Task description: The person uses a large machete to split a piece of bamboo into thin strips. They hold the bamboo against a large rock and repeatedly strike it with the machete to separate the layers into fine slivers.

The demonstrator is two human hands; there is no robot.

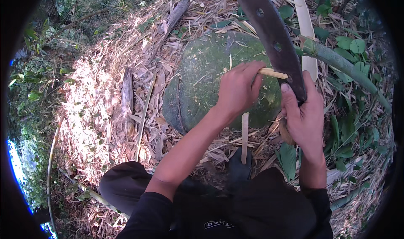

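My left hand (237, 87) pinches one pale split bamboo stick (272, 73) over the mossy green round stone (206, 71); my right hand (304, 115) clamps one dark curved machete blade (273, 33), edge touching the stick.

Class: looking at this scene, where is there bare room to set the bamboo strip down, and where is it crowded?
Bare room: the mossy rock's top, left of the left hand. Crowded: around the right hand with the big knife, green bamboo stalk, and leaf litter.

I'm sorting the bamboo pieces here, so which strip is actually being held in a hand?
The short pale strip pinched in the left hand, touching the dark blade. The longer strip below hangs free of both hands, and the wide split piece lies on the ground.
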